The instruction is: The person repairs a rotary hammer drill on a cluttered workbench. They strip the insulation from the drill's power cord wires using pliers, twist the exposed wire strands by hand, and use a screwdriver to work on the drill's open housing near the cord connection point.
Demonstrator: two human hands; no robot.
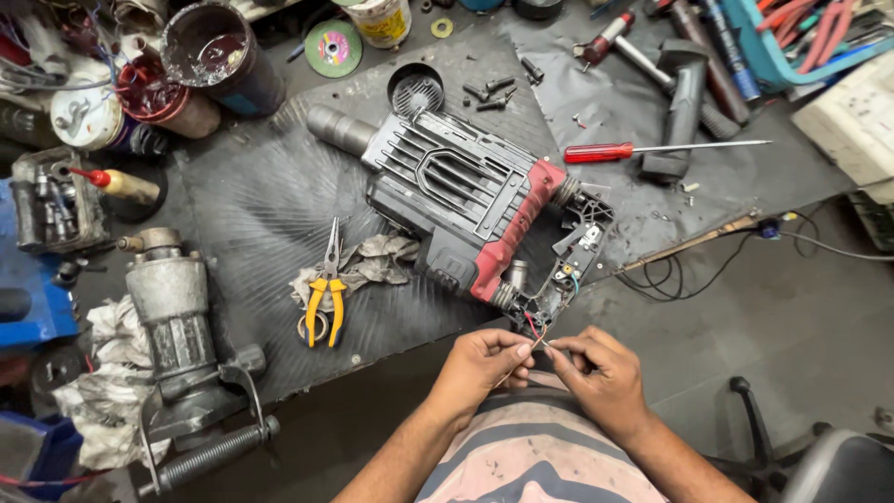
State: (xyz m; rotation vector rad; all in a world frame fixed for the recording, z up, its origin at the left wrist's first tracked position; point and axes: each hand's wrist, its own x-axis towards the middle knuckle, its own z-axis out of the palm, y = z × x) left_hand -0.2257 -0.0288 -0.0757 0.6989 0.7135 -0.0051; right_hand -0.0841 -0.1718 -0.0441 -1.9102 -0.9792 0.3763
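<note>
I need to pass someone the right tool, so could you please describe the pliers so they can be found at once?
Start at the big black and red power tool lying mid-bench. Left of it, on a crumpled grey rag, lie the needle-nose pliers, the only tool there with yellow handles.

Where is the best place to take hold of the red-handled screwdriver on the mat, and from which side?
Probably the red handle of the screwdriver, taken from above. It lies flat, with the handle thicker than the thin shaft, and the mat beside the handle is open.
</note>
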